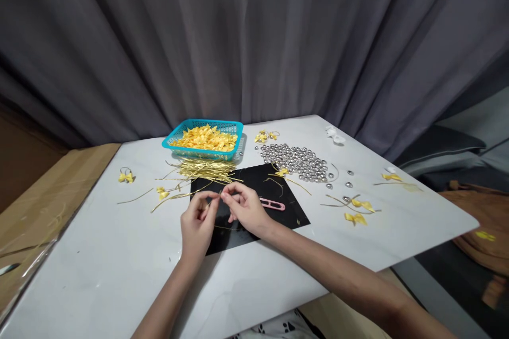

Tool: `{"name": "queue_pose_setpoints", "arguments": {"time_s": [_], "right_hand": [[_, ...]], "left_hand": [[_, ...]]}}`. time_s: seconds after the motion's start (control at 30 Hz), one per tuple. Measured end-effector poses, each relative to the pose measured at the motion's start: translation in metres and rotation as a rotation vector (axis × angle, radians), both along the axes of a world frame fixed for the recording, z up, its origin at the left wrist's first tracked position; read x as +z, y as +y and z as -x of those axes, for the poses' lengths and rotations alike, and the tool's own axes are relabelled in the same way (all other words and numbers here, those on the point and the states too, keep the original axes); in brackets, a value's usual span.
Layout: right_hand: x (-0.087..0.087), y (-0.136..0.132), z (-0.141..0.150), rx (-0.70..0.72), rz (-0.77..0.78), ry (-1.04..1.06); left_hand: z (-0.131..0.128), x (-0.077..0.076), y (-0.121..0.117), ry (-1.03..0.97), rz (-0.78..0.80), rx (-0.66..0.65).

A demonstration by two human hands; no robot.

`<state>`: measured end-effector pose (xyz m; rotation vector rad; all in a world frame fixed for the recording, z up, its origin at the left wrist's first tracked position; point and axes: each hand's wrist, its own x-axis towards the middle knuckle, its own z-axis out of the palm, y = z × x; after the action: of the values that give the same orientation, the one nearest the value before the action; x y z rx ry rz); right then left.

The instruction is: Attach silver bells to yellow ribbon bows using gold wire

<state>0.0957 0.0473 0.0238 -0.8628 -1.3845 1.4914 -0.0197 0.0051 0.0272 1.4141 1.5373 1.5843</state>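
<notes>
Over a black mat (246, 180), my left hand (198, 222) and my right hand (246, 208) meet fingertip to fingertip. Both pinch a thin gold twist tie (220, 194), mostly hidden by the fingers. Beside my right hand lies a pink-handled cutter or snips (272, 204), partly covered by that hand. A pile of gold twist ties (207, 169) lies just beyond my hands. On the mat's far edge sits a yellow ribbon bow (282, 172) with a tie. Another yellow bow (162, 193) rests left of the mat.
A blue basket (169, 143) of yellow bows stands at the back. Many silver beads (296, 161) spread right of it. More bows with ties (361, 205) lie on the right of the white table (119, 270). Cardboard (51, 196) borders the left; a grey curtain (238, 37) hangs behind.
</notes>
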Motion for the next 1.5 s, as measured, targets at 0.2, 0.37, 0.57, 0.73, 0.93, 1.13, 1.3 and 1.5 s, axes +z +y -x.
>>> {"name": "queue_pose_setpoints", "arguments": {"time_s": [0.2,0.37,0.57,0.73,0.93,1.13,1.3,1.5], "right_hand": [[0.001,0.0,-0.001,0.0,-0.029,-0.013],[0.001,0.001,-0.002,0.007,-0.037,-0.02],[-0.001,0.002,-0.003,0.007,-0.047,-0.029],[0.002,0.002,-0.004,0.021,-0.067,-0.044],[0.003,0.003,-0.003,0.044,-0.107,-0.068],[-0.001,0.003,-0.002,0.024,-0.216,-0.123],[-0.001,-0.001,-0.008,-0.169,-0.439,-0.192],[-0.002,-0.005,-0.012,-0.192,-0.7,-0.248]], "left_hand": [[0.006,0.0,0.001,0.209,-0.049,-0.01],[0.009,-0.002,0.002,0.268,-0.033,-0.039],[0.009,0.0,0.002,0.201,0.045,-0.087],[0.006,0.003,0.002,0.024,0.129,-0.154],[0.003,0.006,0.004,-0.287,0.236,-0.201],[0.001,0.009,0.005,-0.479,0.317,-0.239],[0.002,0.01,0.005,-0.512,0.298,-0.172],[0.002,0.006,0.004,-0.484,0.281,-0.128]]}}
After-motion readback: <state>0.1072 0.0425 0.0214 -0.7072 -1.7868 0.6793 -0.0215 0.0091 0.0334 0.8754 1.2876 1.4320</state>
